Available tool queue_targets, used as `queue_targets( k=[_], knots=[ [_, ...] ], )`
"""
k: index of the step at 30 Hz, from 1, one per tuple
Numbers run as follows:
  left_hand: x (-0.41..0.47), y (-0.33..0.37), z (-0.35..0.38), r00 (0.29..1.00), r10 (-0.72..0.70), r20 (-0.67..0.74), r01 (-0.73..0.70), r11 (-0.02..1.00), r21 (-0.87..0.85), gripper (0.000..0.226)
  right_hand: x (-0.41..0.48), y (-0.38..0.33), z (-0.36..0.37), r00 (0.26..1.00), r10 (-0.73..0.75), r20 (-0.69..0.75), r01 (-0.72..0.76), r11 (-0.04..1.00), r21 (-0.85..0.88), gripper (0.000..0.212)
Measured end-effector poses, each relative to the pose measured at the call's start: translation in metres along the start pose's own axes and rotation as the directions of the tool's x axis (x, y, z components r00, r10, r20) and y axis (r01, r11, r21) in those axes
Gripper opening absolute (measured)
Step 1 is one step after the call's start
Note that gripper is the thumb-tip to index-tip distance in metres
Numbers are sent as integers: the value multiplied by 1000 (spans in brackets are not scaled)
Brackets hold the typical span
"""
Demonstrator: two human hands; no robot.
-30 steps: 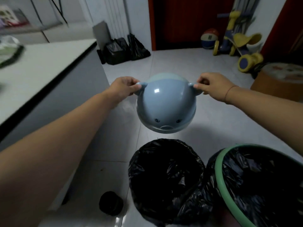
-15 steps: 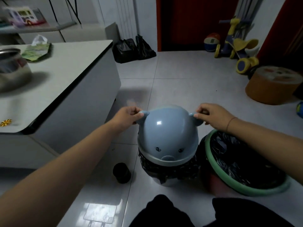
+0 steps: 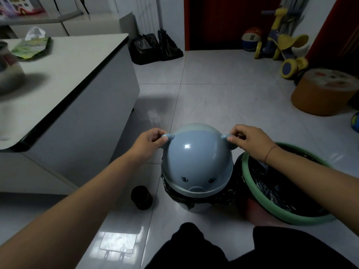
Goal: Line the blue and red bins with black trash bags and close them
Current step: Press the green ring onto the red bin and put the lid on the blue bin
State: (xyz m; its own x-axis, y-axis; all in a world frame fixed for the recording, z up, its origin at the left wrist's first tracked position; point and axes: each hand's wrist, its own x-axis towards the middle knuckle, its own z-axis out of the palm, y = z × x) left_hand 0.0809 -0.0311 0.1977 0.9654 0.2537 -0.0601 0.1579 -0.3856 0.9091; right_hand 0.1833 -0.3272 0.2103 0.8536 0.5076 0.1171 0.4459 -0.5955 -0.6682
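Note:
A blue dome lid (image 3: pixel 196 162) with two small ears and an animal face sits on the blue bin (image 3: pixel 196 206), whose black bag (image 3: pixel 219 197) sticks out under the lid's rim. My left hand (image 3: pixel 149 142) pinches the left ear; my right hand (image 3: pixel 250 140) pinches the right ear. Right beside it stands the red bin (image 3: pixel 252 210), lined with a black bag (image 3: pixel 275 187) held by a green ring (image 3: pixel 258 195), with no lid on it.
A black roll of bags (image 3: pixel 141 197) stands on the tiled floor left of the blue bin. A white counter (image 3: pixel 73 78) runs along the left. Full black bags (image 3: pixel 155 47), a toy scooter (image 3: pixel 281 43) and an orange round stool (image 3: pixel 324 92) lie further back. My dark-clothed knees (image 3: pixel 233 249) fill the bottom edge.
Both hands lowered the blue lid from mid-air onto the lined blue bin. The view pulled back and tilted up as the lid came down.

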Motion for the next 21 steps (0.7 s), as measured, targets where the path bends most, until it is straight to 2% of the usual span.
queue_targets(
  k=[9,15,21],
  knots=[
    [7,2,4,996,64,-56,-62,997,39,4,6,0,-4,999,-12,-42,9,997,-79,18],
    [3,-14,12,1000,-11,14,10,999,52,9,4,10,4,997,55,50,-51,995,-85,19],
    [2,-17,16,999,-10,-35,13,995,95,12,0,15,9,997,70,13,-69,996,-61,14]
  ],
)
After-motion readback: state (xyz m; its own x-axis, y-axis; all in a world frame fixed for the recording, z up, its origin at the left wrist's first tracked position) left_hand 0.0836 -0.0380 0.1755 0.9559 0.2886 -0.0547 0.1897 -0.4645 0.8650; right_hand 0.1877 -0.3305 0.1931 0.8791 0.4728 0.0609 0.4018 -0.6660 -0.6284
